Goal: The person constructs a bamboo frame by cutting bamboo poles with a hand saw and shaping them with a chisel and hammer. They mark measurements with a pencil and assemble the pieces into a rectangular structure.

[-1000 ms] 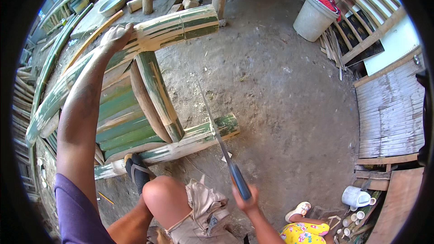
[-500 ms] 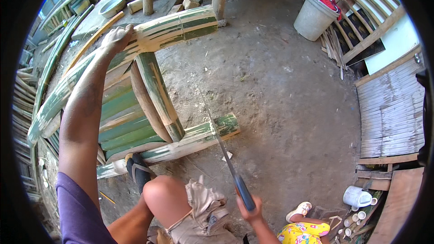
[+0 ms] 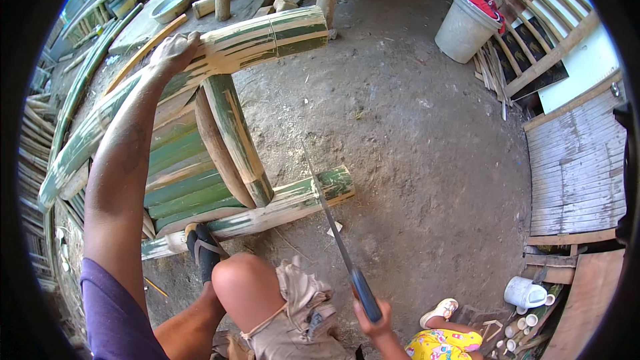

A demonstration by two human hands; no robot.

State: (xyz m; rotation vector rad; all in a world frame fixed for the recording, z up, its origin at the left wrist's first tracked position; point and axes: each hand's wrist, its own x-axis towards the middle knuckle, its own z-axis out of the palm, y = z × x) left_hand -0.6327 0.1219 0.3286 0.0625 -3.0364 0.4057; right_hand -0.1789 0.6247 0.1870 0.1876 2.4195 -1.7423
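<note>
My right hand point(image 3: 375, 320) is closed round the dark handle of a handsaw point(image 3: 331, 220). The saw's thin blade crosses the lower bamboo pole point(image 3: 280, 203) near its right end, at a pale cut mark. My left hand point(image 3: 177, 52) grips the thick upper bamboo pole point(image 3: 267, 43) from above, arm stretched out. Both green and tan poles belong to a bamboo frame, joined by a bamboo upright point(image 3: 237, 137) and a curved wooden piece point(image 3: 217, 150), with green slats point(image 3: 180, 167) between. My sandalled foot point(image 3: 203, 247) presses against the lower pole.
A grey bucket point(image 3: 463, 30) with red cloth stands at the far right. Near it lean a slatted wooden frame and a woven panel point(image 3: 577, 167). A person in yellow patterned clothing point(image 3: 443, 347) is close at lower right, by a white jug point(image 3: 523, 293). Basins point(image 3: 171, 7) sit far left.
The saw has slid a little back toward me, its handle lower and its tip nearer the pole. My left hand keeps its hold on the upper pole.
</note>
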